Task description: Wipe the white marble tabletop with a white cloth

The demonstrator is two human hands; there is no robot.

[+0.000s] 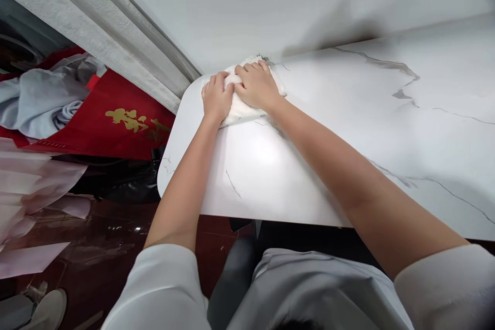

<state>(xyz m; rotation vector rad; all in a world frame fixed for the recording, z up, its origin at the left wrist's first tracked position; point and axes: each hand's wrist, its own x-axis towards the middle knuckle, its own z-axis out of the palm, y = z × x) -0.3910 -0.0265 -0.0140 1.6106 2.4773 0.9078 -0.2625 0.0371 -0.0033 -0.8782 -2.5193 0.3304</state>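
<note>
A white cloth (242,108) lies bunched at the far left corner of a white marble-patterned table (348,129), close to the wall. My left hand (216,97) presses down on the cloth's left part, fingers curled over it. Beside it, my right hand (256,85) rests on the cloth's right part, fingers bent and gripping the fabric. The two hands touch each other, and both arms stretch forward across the tabletop. Most of the cloth is hidden under the hands.
A white wall (270,5) rises behind the table. Left of it hangs a grey curtain (116,36). On the dark red floor lie a red bag with gold lettering (116,124), grey clothing (42,100) and pale pink sheets (31,185).
</note>
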